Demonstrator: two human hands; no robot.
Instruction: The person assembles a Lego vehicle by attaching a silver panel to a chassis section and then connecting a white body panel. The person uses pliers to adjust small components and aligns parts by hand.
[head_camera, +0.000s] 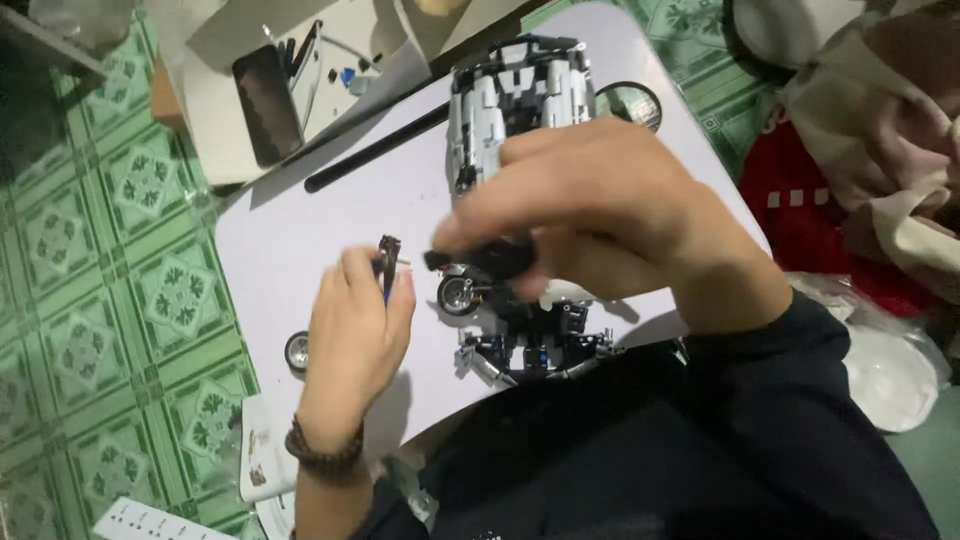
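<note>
A grey, black and white brick-built model car (510, 95) lies lengthwise on a small white table (320, 225). My right hand (600, 210) rests over its middle, with the fingers closed on a black part of the chassis (490, 260) near a small wheel (457, 295). My left hand (355, 320), with a bead bracelet at the wrist, pinches a small dark connector piece (389, 250) with a blue pin just left of the car. The car's near end (535, 345) shows open black framework.
A loose wheel (297, 351) lies by the table's left edge. A long black rod (375, 150), a dark phone (267, 105) on an open box and small parts sit at the back. An instruction booklet (260, 450) lies on green patterned floor tiles; cloth and plastic bags at right.
</note>
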